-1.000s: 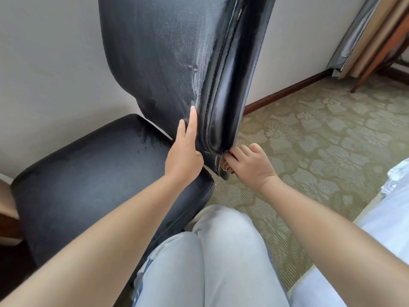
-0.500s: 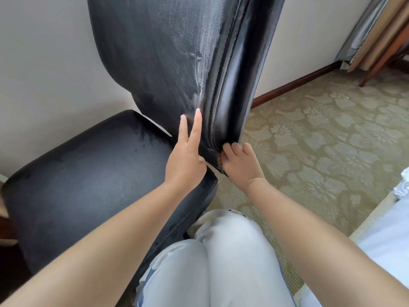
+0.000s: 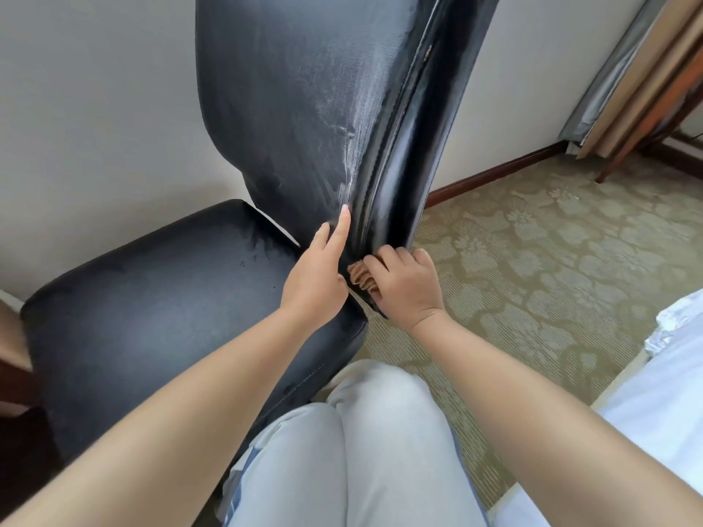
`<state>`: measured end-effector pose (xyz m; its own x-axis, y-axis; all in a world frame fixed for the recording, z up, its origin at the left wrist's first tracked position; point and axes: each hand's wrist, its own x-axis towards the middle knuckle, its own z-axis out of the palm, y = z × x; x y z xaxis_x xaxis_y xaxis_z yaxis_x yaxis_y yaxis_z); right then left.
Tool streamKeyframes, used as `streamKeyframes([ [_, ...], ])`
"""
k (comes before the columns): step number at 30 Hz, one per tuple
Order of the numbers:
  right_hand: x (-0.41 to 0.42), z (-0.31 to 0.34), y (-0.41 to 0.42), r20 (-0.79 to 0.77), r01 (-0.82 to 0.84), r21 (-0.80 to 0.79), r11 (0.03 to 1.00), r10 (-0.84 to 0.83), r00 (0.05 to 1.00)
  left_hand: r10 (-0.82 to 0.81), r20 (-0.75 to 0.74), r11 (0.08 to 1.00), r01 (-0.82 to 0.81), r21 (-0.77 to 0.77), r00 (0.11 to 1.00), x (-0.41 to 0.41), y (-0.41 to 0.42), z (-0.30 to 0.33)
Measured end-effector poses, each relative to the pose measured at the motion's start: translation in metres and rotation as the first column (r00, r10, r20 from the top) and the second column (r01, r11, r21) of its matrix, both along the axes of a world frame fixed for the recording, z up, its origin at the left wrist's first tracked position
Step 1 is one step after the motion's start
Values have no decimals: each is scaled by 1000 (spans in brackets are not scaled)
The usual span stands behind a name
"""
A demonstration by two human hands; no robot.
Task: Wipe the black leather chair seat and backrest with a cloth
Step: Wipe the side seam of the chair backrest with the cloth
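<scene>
A black leather chair stands side-on before me, its tall backrest [image 3: 304,108] rising from the seat [image 3: 163,310]. The backrest's front face shows pale wipe streaks. My left hand [image 3: 317,275] rests flat against the lower front of the backrest, fingers straight and pointing up. My right hand [image 3: 407,285] grips a bunched tan cloth [image 3: 359,277] and presses it against the bottom of the backrest's side edge. Most of the cloth is hidden under my fingers.
A pale wall is close behind the chair. Green patterned carpet [image 3: 551,260] spreads to the right, with curtains [image 3: 627,78] and a wooden furniture leg in the far corner. White bedding [image 3: 677,393] lies at the right edge. My knees in light jeans [image 3: 361,443] are just below the seat.
My right hand has turned slightly at the base of the backrest edge, so the tan cloth shows between the hands. My left hand has stayed on the backrest.
</scene>
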<state>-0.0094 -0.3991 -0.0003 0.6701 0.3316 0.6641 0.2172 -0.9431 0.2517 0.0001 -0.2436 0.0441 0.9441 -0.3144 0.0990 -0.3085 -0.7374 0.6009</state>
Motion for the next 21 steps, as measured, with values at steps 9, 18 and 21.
streamKeyframes([
  [9, 21, -32, -15, 13, -14, -155, 988, 16, 1000, -17, 80, 1000, 17, -2, 997, 10, 4, -10],
  [18, 22, -45, -24, 4, 43, -166, 985, -43, 999, 14, 63, 999, -12, -34, 998, 8, -5, -29],
  [21, 16, -34, -13, 55, 16, 29, 999, -18, 998, -12, 53, 1000, 13, 0, 999, 6, 0, -24],
])
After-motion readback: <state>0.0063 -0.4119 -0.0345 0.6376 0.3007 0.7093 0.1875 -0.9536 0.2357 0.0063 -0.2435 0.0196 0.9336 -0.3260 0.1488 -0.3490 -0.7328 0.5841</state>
